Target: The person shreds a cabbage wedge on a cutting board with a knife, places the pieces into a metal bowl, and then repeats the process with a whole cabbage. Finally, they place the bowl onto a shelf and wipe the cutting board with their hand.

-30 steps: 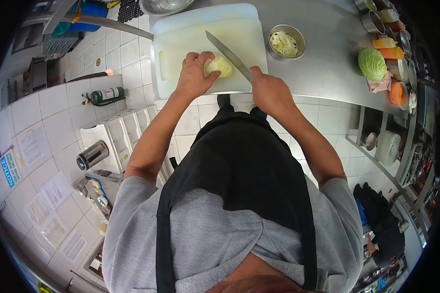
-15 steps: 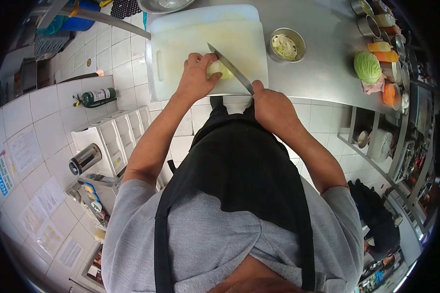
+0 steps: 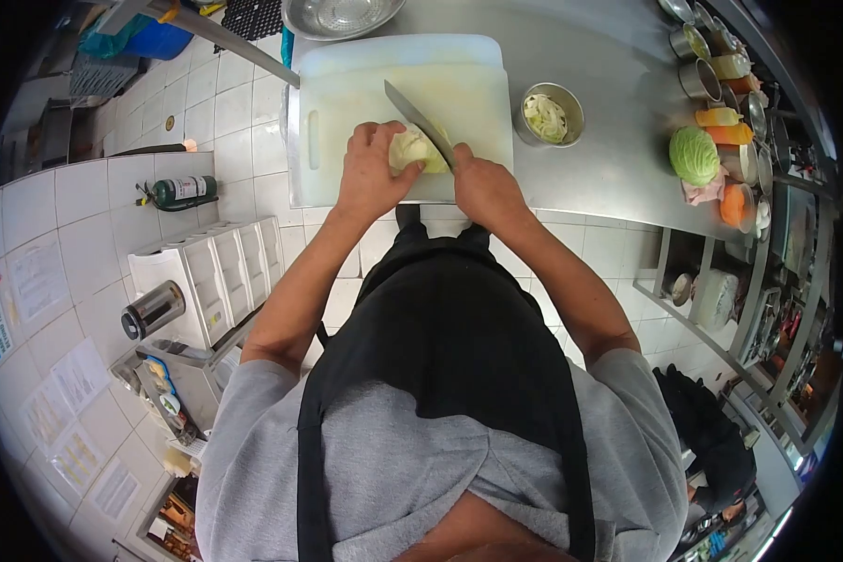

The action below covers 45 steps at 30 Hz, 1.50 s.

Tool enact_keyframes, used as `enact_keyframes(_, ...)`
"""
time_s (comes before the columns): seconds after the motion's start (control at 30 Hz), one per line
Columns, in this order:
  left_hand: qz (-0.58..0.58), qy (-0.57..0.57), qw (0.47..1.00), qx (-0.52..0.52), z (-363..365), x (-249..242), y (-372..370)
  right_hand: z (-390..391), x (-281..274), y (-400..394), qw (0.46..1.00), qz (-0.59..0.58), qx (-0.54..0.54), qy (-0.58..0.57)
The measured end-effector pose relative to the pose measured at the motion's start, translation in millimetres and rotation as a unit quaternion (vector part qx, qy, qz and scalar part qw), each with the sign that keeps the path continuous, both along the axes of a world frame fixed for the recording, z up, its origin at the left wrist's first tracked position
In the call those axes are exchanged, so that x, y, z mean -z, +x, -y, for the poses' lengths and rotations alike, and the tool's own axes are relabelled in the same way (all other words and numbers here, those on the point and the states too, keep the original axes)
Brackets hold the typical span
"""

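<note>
On the white cutting board, my left hand steadies a pale cabbage piece, its fingers curled over the left side and the thumb along the near edge. My right hand is wrapped around the handle of a kitchen knife. The blade slants toward the far left and lies across the right part of the cabbage. Right of the board stands a metal bowl with cut cabbage in it.
A round green cabbage sits at the right of the steel counter, near squeeze bottles and metal containers. A perforated metal bowl is behind the board. Another person in dark clothes shows at lower right.
My right hand has moved left, toward the cabbage, and the knife has shifted left with it. My left hand stays on the cabbage. The whole view has shifted slightly.
</note>
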<state>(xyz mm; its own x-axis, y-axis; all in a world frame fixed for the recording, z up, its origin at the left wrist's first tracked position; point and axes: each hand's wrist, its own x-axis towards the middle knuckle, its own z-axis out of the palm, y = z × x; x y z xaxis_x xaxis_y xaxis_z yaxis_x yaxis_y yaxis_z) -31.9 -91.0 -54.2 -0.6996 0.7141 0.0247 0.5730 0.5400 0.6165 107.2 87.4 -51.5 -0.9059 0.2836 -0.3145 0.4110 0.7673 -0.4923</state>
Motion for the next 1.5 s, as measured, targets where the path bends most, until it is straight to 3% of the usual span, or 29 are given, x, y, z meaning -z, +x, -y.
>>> enact_keyframes(0.2,0.078,-0.043,0.995,0.037,0.6,7.0,-12.4,-2.3,-16.9,4.6,0.999,-0.008,-0.022,0.038)
enact_keyframes(0.47,0.061,-0.059,0.995,0.047,-1.0,6.3,-12.5,1.7,-88.1,57.2,0.996,0.043,-0.063,0.054)
enact_keyframes(0.97,0.065,0.015,0.997,0.031,4.6,16.7,-12.4,11.7,-3.9,-16.0,0.999,0.014,-0.034,0.036)
enact_keyframes(1.1,0.067,-0.007,0.998,0.005,7.4,12.1,-6.5,5.1,-15.9,-18.3,0.999,0.019,-0.033,0.039)
enact_keyframes(1.33,0.057,-0.002,0.998,0.011,8.6,11.4,-9.3,7.8,-93.3,37.8,0.994,0.017,-0.078,0.071)
enact_keyframes(1.5,0.062,0.007,0.998,0.014,9.7,15.4,-10.4,10.0,-86.2,47.3,0.991,0.066,-0.091,0.066)
